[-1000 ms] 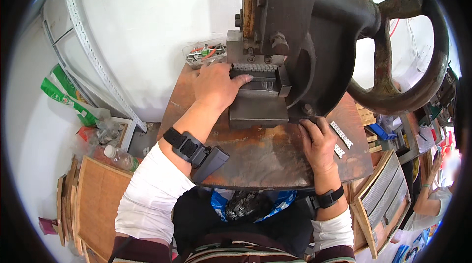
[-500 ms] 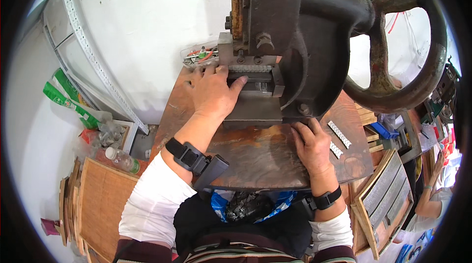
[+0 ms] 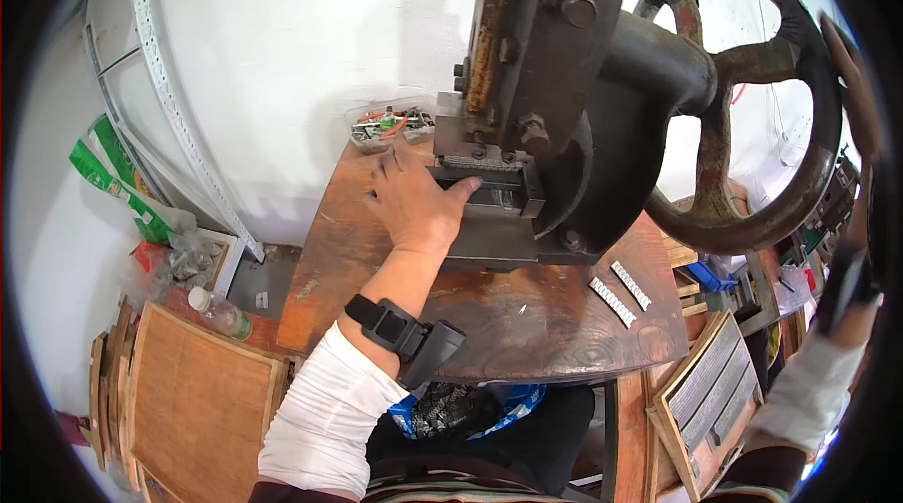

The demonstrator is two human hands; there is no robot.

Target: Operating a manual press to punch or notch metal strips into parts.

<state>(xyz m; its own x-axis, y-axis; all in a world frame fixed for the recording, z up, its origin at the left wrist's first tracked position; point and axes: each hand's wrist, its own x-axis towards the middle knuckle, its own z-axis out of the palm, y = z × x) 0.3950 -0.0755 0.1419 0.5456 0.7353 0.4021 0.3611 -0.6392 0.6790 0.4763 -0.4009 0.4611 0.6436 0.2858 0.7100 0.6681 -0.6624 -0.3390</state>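
Observation:
My left hand (image 3: 414, 200) is at the left end of the metal die (image 3: 493, 200) under a dark hand press (image 3: 562, 61). Its thumb stretches onto the front of the die and the other fingers spread out behind. Inside the die a ridged metallic strip (image 3: 483, 163) shows just below the press head. At the far right my right hand (image 3: 858, 103) is raised beside the rim of the big handwheel (image 3: 828, 117), its fingers stretched along the outer side. Whether it touches the rim I cannot tell. Two pale toothed strips (image 3: 612, 303) (image 3: 630, 286) lie on the wooden bench (image 3: 470, 334).
A clear tray of small parts (image 3: 388, 123) stands against the wall behind my left hand. Left of the bench are a plastic bottle (image 3: 219, 313) and a wooden board (image 3: 202, 390). To the right leans a wooden frame holding grey strips (image 3: 707, 404). Below the bench edge sits a blue-and-white bag (image 3: 513, 409).
My right hand has left the bench by the toothed strips and risen to the handwheel. The view has shifted. My left hand stays at the die.

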